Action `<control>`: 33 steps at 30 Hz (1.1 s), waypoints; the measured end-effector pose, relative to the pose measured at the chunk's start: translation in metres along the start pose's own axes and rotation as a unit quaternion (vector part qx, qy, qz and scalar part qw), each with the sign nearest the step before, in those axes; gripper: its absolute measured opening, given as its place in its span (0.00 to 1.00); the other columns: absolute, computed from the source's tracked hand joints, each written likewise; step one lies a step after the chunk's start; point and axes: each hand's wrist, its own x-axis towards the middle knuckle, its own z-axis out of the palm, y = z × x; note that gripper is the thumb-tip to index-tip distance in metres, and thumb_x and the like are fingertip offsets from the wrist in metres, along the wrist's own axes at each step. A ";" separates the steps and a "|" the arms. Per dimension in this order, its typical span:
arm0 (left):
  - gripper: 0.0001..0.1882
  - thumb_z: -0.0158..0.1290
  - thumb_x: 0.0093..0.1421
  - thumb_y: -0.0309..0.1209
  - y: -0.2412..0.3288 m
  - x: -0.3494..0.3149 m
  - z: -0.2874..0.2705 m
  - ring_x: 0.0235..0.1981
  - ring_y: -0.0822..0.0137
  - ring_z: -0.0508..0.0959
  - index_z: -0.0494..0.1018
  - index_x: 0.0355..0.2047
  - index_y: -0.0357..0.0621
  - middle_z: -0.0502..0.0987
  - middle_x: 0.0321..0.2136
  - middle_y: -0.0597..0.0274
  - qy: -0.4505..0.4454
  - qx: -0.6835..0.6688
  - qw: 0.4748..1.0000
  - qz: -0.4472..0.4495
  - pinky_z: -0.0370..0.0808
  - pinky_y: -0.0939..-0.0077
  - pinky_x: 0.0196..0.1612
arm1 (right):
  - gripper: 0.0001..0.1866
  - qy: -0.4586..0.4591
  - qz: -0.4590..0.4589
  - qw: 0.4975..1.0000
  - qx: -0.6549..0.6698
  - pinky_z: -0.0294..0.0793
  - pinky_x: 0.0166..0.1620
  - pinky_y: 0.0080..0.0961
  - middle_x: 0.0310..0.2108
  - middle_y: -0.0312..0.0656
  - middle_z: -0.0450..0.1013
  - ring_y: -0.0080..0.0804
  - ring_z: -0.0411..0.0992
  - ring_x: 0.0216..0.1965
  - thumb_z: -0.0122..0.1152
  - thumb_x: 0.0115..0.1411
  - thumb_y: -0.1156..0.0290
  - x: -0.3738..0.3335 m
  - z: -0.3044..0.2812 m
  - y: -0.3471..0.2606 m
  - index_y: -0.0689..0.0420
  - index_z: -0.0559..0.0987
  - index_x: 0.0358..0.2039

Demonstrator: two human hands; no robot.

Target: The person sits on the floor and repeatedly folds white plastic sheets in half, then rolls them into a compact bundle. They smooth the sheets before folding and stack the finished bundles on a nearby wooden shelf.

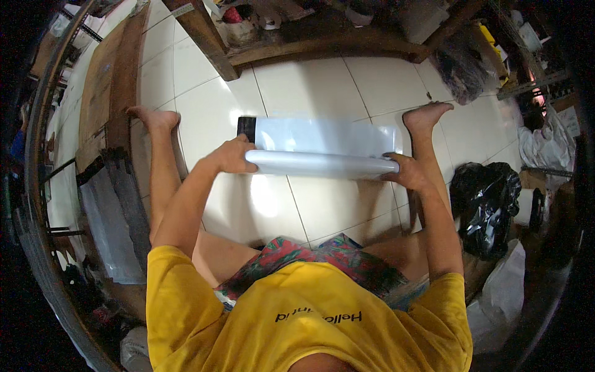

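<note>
Between my outstretched legs, a pale grey-white plastic sheet (pixel 322 136) is partly rolled up, its flat part reaching away from me over the tiles. A black strip (pixel 246 127) runs along its left end. The near part forms a smooth tube, the roll (pixel 322 162), which I grip at both ends. My left hand (pixel 235 155) is closed around the left end. Around the right end my right hand (pixel 406 172) is closed, with the thumb on top. The undersides of both hands' fingers are partly hidden by the roll.
White floor tiles (pixel 248 211) lie around the sheet. A wooden frame (pixel 328 49) stands ahead. At left are a brown board (pixel 108 80) and a stack of grey plastic sheets (pixel 111 217). A black plastic bag (pixel 486 204) sits at right, near a white bag (pixel 545 146).
</note>
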 end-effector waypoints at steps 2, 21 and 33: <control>0.38 0.70 0.43 0.46 -0.006 0.002 -0.001 0.47 0.51 0.78 0.73 0.49 0.35 0.77 0.46 0.44 0.012 -0.159 0.985 -0.062 0.75 0.63 0.53 | 0.40 0.054 0.087 0.991 0.090 0.77 0.50 0.43 0.50 0.59 0.73 0.57 0.75 0.45 0.76 0.51 0.57 0.003 -0.006 0.002 0.62 0.70 0.59; 0.25 0.52 0.67 0.46 0.023 0.001 0.052 0.43 0.47 0.72 0.67 0.39 0.30 0.69 0.39 0.40 0.610 -0.206 0.714 -0.276 0.70 0.54 0.46 | 0.52 -0.023 -0.176 0.969 -0.173 0.67 0.61 0.50 0.57 0.59 0.68 0.56 0.69 0.58 0.75 0.43 0.60 0.100 0.030 -0.122 0.56 0.59 0.68; 0.44 0.59 0.60 0.55 0.153 0.044 0.124 0.57 0.53 0.71 0.57 0.65 0.39 0.67 0.58 0.47 0.254 -0.876 0.405 -0.054 0.71 0.55 0.59 | 0.53 -0.364 0.139 0.777 0.495 0.65 0.64 0.40 0.64 0.49 0.65 0.47 0.64 0.63 0.73 0.51 0.45 0.077 0.083 -0.114 0.56 0.59 0.70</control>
